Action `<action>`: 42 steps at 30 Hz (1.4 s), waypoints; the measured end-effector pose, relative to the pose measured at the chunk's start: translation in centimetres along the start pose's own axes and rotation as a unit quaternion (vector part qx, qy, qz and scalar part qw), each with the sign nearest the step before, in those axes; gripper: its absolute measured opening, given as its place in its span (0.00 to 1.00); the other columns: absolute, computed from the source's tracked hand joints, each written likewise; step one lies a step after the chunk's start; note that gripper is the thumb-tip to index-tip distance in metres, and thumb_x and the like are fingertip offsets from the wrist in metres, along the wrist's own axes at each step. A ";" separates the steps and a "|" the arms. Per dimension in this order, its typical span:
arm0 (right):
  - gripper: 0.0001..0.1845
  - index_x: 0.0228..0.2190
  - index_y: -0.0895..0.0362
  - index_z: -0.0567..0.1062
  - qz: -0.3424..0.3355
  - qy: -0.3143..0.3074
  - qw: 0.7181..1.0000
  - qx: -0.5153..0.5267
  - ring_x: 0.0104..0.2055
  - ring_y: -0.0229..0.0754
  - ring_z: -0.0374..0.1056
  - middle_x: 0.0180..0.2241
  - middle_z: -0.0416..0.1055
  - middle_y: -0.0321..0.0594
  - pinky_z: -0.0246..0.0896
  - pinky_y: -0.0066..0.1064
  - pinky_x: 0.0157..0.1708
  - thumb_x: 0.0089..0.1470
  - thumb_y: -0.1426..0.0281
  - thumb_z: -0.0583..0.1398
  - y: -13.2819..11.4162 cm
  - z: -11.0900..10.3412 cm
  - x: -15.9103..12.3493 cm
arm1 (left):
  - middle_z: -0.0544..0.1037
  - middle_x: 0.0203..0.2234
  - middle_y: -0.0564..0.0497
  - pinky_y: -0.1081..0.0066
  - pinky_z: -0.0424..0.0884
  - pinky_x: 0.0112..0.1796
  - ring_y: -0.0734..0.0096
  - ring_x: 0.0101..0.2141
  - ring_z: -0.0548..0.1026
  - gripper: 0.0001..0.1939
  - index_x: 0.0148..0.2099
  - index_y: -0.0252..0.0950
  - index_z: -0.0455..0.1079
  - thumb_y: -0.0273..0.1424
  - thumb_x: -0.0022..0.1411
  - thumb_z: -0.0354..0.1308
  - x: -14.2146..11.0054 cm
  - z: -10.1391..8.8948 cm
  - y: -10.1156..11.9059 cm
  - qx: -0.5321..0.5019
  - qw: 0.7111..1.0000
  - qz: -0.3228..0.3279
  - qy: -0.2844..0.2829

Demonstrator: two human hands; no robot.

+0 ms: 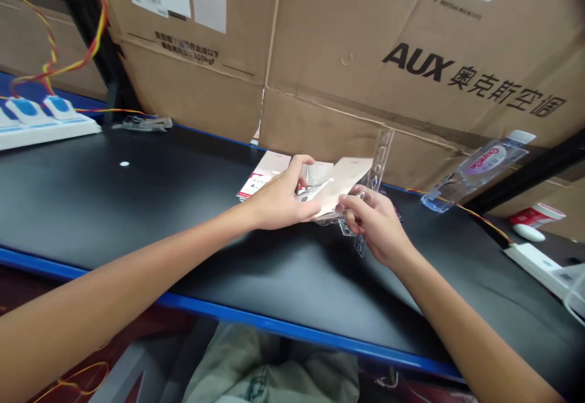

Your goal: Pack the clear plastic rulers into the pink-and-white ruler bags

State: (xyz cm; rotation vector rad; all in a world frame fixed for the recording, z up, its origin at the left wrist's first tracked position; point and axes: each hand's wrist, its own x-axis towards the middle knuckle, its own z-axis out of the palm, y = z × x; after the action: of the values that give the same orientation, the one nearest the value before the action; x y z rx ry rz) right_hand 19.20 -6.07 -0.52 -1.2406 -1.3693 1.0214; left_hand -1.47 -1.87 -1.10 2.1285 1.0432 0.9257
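Note:
A pale cream card [348, 177] is held up at a tilt over the middle of the desk. My left hand [286, 199] curves round its left side, the thumb at the lower edge and the fingers bent above. At the card's lower right edge, my right hand [372, 220] pinches with thumb and forefinger. Clear plastic strips with holes [380, 162] stick up behind the card and hang below the right fingers; whether they are gripped too is unclear. Beyond my left hand lie white and red printed cards [267, 171], partly covered by it.
A large AUX cardboard box [329, 55] walls off the back of the black desk [137, 208]. On the right a clear plastic bottle [479, 168] leans by a dark post, near a white power strip [539, 266]. Another power strip [50, 125] with wires is at left.

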 end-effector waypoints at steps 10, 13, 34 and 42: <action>0.22 0.45 0.53 0.69 0.093 -0.114 0.989 -0.001 0.19 0.29 0.50 0.29 0.66 0.32 0.39 0.24 0.17 0.59 0.50 0.57 -0.2 0.2 -0.3 | 0.73 0.46 0.46 0.58 0.71 0.41 0.56 0.43 0.74 0.24 0.51 0.41 0.61 0.37 0.52 0.61 0.2 -0.8 0.6 0.101 0.984 -0.018 0.147; 0.22 0.43 0.54 0.72 0.095 -0.140 0.985 -0.013 0.19 0.30 0.50 0.28 0.66 0.33 0.40 0.25 0.17 0.61 0.50 0.53 -0.2 0.2 -0.5 | 0.73 0.44 0.48 0.59 0.71 0.40 0.57 0.41 0.74 0.25 0.50 0.42 0.59 0.39 0.52 0.62 0.4 -1.0 0.3 0.095 0.975 -0.029 0.196; 0.23 0.43 0.57 0.73 -0.021 -0.111 0.981 -0.160 0.20 0.35 0.66 0.25 0.69 0.34 0.57 0.25 0.18 0.54 0.53 0.64 1.0 -0.5 -0.3 | 0.63 0.53 0.47 0.60 0.71 0.40 0.55 0.50 0.69 0.37 0.56 0.46 0.53 0.34 0.45 0.67 0.2 -0.6 -0.3 0.167 0.968 0.005 0.190; 0.31 0.62 0.50 0.64 0.032 -0.223 0.974 -0.006 0.31 0.38 0.73 0.40 0.74 0.41 0.66 0.28 0.26 0.60 0.60 0.61 0.0 0.0 -0.9 | 0.64 0.52 0.47 0.60 0.71 0.41 0.55 0.48 0.70 0.37 0.57 0.44 0.55 0.35 0.45 0.67 0.0 0.1 -0.3 0.171 0.975 0.037 0.137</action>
State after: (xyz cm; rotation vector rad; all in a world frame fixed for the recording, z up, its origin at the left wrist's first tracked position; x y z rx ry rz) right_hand 19.23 -6.99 -0.62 -1.1084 -1.6820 1.3995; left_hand -1.49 -1.78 -1.38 2.3772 1.3495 1.1726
